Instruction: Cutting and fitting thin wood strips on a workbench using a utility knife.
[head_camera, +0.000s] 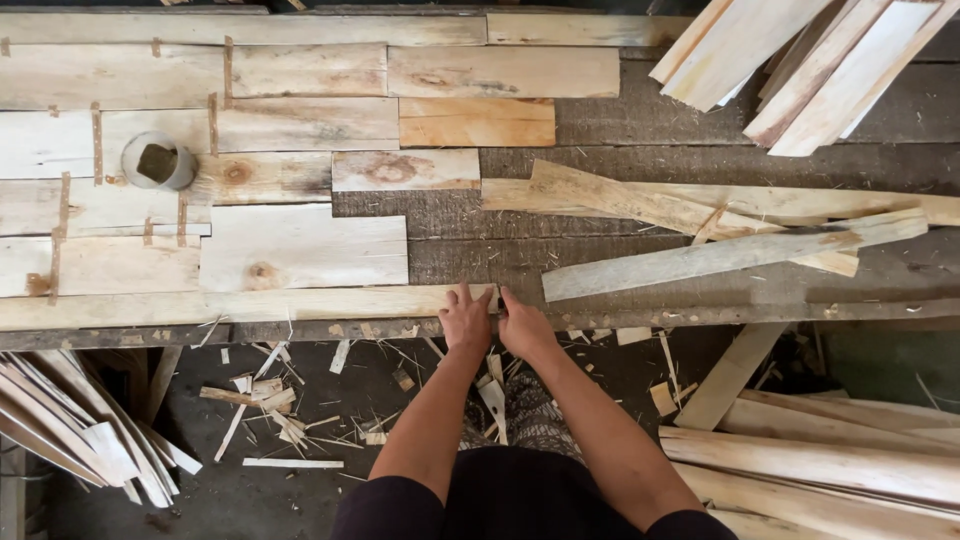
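Wood plank (240, 305) along table (640, 120) front edge, left hand (466, 322) fingers spread flat on its end, right hand (522, 326) fingers pinching that end, tape roll (157, 160) upper left

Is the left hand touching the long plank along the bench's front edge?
Touching. The head view shows the left hand with fingers spread flat on the right end of the long plank, no gap visible; the right hand sits beside it.

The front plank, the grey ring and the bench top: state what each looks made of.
Front plank: pale raw wood, unfinished; grain and rough edges show. Grey ring: probably tape on a cardboard core; dull grey, hollow centre. Bench top: dark, coarse, weathered-looking wood, possibly.
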